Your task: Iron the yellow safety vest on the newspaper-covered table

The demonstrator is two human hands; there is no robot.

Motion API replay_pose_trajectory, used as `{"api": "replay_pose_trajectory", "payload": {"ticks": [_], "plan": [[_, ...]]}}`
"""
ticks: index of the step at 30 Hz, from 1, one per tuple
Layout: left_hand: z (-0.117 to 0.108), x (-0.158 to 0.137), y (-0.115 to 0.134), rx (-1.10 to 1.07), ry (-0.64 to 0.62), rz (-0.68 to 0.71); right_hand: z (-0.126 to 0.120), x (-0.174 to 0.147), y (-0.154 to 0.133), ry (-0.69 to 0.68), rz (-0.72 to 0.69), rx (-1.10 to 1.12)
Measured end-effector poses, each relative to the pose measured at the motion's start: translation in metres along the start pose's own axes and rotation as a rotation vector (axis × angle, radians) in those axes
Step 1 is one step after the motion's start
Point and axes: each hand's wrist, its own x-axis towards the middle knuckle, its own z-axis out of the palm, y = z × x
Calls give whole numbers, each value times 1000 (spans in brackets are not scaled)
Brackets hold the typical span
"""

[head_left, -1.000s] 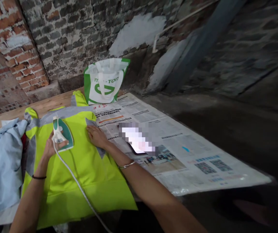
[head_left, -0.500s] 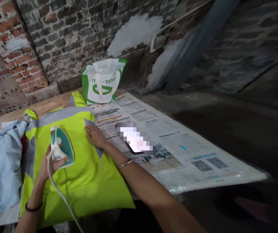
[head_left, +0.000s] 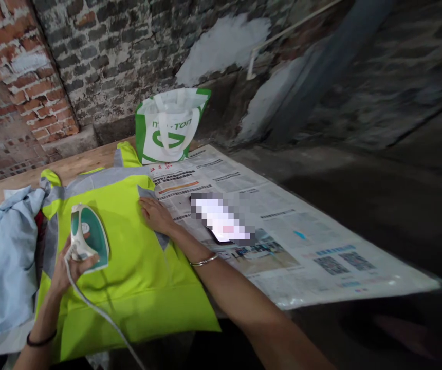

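A bright yellow-green garment (head_left: pixel 128 272) with grey bands lies spread on the table. On its left part rests a white and green clothes iron (head_left: pixel 96 234), tip pointing away from me. My left hand (head_left: pixel 75 264) is wrapped round the iron's handle, and a pale cord (head_left: pixel 101 311) runs from its rear towards me. My right hand (head_left: pixel 156 216) lies flat, fingers stretched out, on the garment's right side by a grey sleeve piece. Part of the garment under the iron is hidden.
Crumpled light blue cloth (head_left: pixel 5 262) lies left of the garment. To the right, a phone (head_left: pixel 223 221) with a lit, blurred screen rests on newspaper (head_left: pixel 278 205) under a clear cover. A white and green bag (head_left: pixel 172 126) stands at the back, before a brick wall (head_left: pixel 105 56).
My left hand has slid the iron a little to the left and slightly towards me over the garment. My right hand stays in place on the fabric. The whole view has shifted slightly.
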Motion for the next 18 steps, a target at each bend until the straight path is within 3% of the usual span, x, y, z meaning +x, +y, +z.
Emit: {"api": "replay_pose_trajectory", "payload": {"ticks": [6, 9, 13, 18], "plan": [[0, 96, 10, 29, 58, -80, -12, 6, -10, -7, -4, -17], [6, 118, 19, 44, 89, -83, -16, 10, -12, -13, 22, -34], [9, 106, 27, 73, 120, -110, -16, 11, -12, 2, 14, -24], [8, 42, 16, -1, 106, -35, -14, 11, -10, 21, 3, 5]]}}
